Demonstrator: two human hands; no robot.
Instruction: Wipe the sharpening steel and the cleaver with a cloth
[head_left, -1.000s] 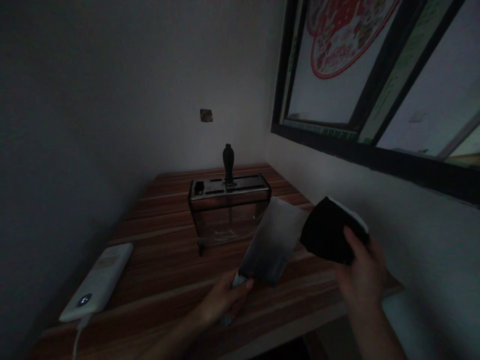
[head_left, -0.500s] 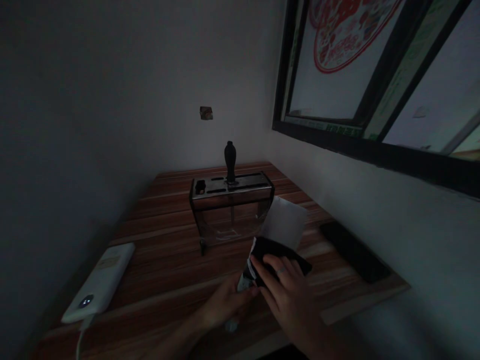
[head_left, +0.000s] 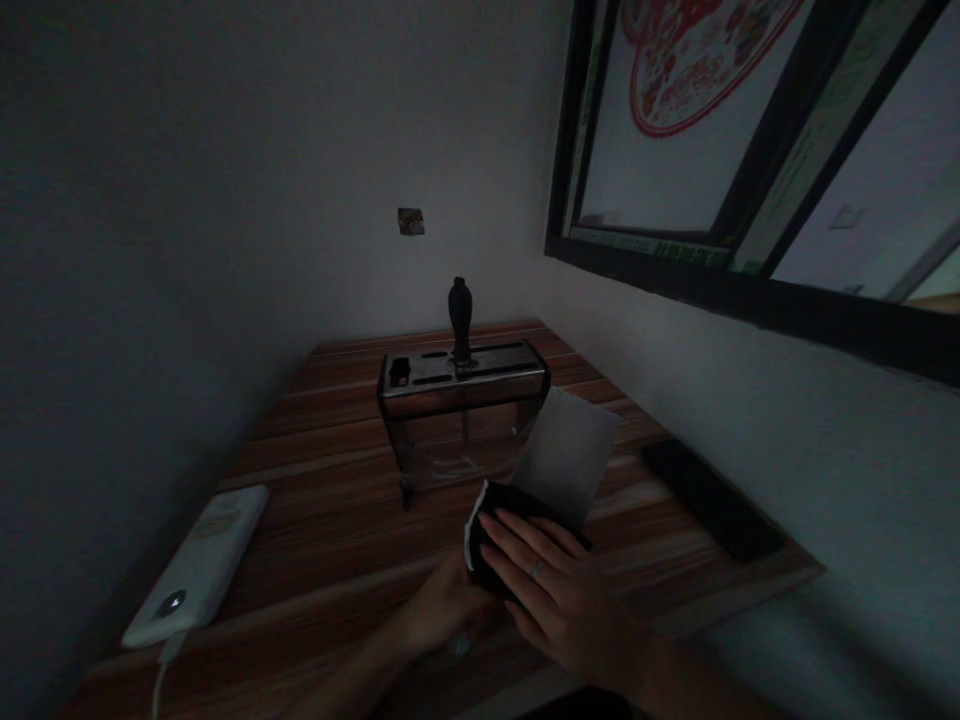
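My left hand [head_left: 442, 610] is closed round the handle of a cleaver, whose broad grey blade [head_left: 566, 455] slants up to the right over the wooden table [head_left: 330, 520]. With its fingers stretched out, my right hand [head_left: 551, 590] presses a folded black cloth [head_left: 499, 515] flat against the lower part of the blade, near the handle. Just behind stands a clear knife block [head_left: 461, 415] with a steel top. One black-handled knife [head_left: 459, 315] stands upright in a slot of that top.
A white power bank [head_left: 199, 565] with a lit dot and a cable lies at the table's left edge. A flat dark object [head_left: 712, 500] lies by the right wall. A dark-framed window [head_left: 750, 170] is above on the right. The room is dim.
My right hand brought the black cloth from the right, in the air, down onto the cleaver blade, then slid it a little towards the handle. The flat dark object came into sight.
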